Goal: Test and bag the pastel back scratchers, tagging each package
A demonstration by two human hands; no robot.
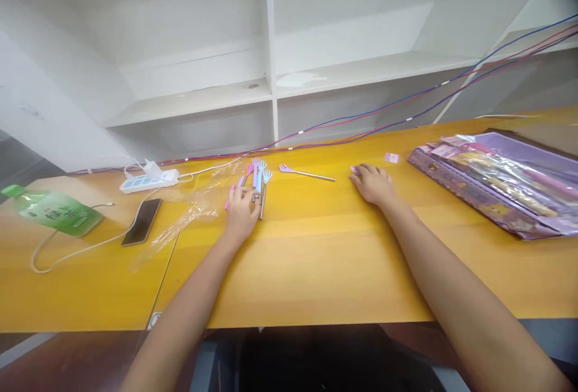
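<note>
Several small back scratchers (258,176) with pink, purple and blue claw-shaped heads and metal rods lie bunched on the yellow table. My left hand (241,214) rests over their handles, fingers bent around them; part of the handles is hidden beneath it. To the right, one purple-headed back scratcher (311,174) lies apart. Farther right, my right hand (374,185) is on the table with its fingers drawn together on a small pink card (354,169), mostly covered. A second pink card (392,158) lies just beyond that hand.
Crumpled clear plastic wrap (198,208), a phone (141,222), a white power strip (149,181) and a green-capped bottle (58,211) are at left. A purple box with plastic-wrapped items (478,184) stands at right. Red and blue cables (343,130) run along the white shelving (271,31).
</note>
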